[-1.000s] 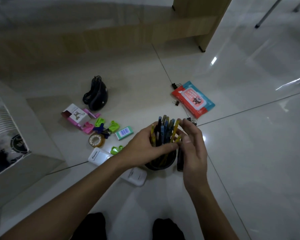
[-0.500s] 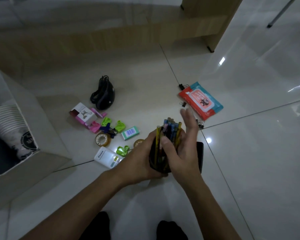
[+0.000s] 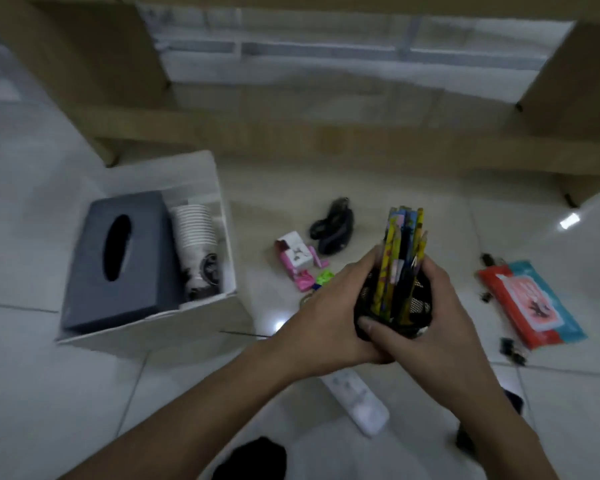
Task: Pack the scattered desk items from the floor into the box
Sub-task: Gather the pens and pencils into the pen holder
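A: Head view is showing a black mesh pen cup (image 3: pixel 417 306), and both hands are wrapping it. It is sitting up off the floor, right of the box and in front of the chest.

B: Contents?

A: Pencils and pens (image 3: pixel 400 261) are standing upright in it, mostly yellow and blue, sticking well above the rim.

B: Grip on each side?

A: The left hand (image 3: pixel 329 317) is clasping the cup's left wall, fingers curling around it. The right hand (image 3: pixel 440 320) is clasping the right wall, thumb pressing across the near rim. Both are gripping the cup firmly.

B: And the box?

A: The white box (image 3: pixel 160 327) is sitting open on the floor to the left, well apart from the cup. A dark tissue box (image 3: pixel 118 261) is lying in its left part, and a stack of paper cups (image 3: pixel 196 244) is lying on its side beside that.

B: What is lying loose on the tiles?

A: A small pink and white carton (image 3: pixel 293 254) and a black bundle (image 3: pixel 333 228) are lying beyond the hands. A green clip (image 3: pixel 323 276) is peeking out just past the left knuckles. A red and teal wipes pack (image 3: pixel 530 303) is lying to the right, with black binder clips (image 3: pixel 510 348) near its edges. A white power strip (image 3: pixel 359 400) is lying under the forearms. Blur is smearing the finer details.
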### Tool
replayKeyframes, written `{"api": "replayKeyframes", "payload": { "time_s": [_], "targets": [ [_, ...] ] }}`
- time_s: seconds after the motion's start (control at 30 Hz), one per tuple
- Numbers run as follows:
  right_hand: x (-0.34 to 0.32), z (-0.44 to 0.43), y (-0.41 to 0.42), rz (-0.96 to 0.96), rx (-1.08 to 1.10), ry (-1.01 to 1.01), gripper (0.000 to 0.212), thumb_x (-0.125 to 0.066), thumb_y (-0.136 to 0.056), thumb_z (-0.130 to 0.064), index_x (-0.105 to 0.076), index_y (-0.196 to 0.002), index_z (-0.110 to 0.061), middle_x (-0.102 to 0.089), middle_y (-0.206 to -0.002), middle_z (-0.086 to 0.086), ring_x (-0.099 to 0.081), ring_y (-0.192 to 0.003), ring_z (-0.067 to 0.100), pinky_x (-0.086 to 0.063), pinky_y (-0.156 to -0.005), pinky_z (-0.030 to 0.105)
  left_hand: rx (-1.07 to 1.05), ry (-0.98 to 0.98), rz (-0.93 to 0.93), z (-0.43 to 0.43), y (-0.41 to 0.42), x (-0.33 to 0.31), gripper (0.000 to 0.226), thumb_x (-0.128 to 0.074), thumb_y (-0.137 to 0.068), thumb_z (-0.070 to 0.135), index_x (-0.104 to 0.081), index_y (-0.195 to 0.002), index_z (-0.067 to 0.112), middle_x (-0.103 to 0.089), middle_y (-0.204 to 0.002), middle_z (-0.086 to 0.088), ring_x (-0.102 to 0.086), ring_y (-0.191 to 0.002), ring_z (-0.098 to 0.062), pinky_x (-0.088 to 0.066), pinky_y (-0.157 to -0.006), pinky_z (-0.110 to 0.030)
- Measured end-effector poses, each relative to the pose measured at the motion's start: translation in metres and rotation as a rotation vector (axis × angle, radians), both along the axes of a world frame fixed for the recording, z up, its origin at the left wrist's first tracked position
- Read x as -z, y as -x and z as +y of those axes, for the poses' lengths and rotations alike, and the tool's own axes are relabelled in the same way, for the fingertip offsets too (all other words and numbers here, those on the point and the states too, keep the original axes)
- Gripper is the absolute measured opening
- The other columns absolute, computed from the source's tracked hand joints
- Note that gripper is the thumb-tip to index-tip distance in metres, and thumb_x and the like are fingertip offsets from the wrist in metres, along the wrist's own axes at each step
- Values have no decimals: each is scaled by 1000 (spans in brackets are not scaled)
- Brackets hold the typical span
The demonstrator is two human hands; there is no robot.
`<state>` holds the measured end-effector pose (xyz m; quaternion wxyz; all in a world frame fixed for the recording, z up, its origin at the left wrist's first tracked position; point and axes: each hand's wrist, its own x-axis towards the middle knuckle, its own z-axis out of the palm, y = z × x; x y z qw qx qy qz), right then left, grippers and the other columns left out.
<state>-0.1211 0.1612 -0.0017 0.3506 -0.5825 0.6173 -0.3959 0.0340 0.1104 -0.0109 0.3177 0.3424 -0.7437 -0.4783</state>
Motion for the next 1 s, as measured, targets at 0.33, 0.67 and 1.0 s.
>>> {"api": "replayKeyframes", "payload": {
  "time_s": [0.33,0.67,1.0],
  "targets": [
    [-75,-136,-102,-47,-343,100,72,-84,-61,-53,-51,-125,-47,-68,-109,-30,-63,-100,-14,-49,-78,4,-435,63,-127,-39,-170,-31,63,-61,-90,28,-39,-148,37,-52,-138,23,-52,-126,1,-50,-97,-24],
    [-45,-271,-228,8,-509,181,69,-86,-73,-35,-42,-126,-36,-55,-123,-9,-56,-109,3,-41,-84,8,-562,136,-1151,-124,-221,15,61,-48,-93,49,-38,-147,23,-37,-156,1,-25,-146,-25,-29,-106,-53],
    [24,-293,-237,59,-547,175,84,-75,-78,-51,-35,-145,-23,-48,-137,6,-49,-129,20,-45,-108,44,-536,121,-1201,-128,-222,20,61,-47,-94,55,-44,-145,22,-44,-152,3,-13,-152,-26,-21,-112,-51]
  ]
}}
